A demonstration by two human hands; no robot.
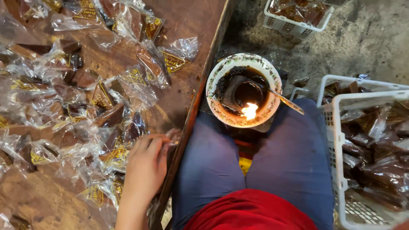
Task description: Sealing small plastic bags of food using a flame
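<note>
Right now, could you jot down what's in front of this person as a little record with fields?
Left hand: rests on clear packets of dark brown pieces at the table edge; what its grip holds is unclear
Right hand: out of view
Table: brown wood, strewn with packets
Bowl: between the knees, dark liquid, small flame, metal utensil
Baskets: white plastic, packets inside

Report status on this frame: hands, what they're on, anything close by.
Left hand on a clear-wrapped brown piece at the wooden table edge. Right hand out of view. Bowl with a small flame sits by the knees; white basket alongside.
</note>
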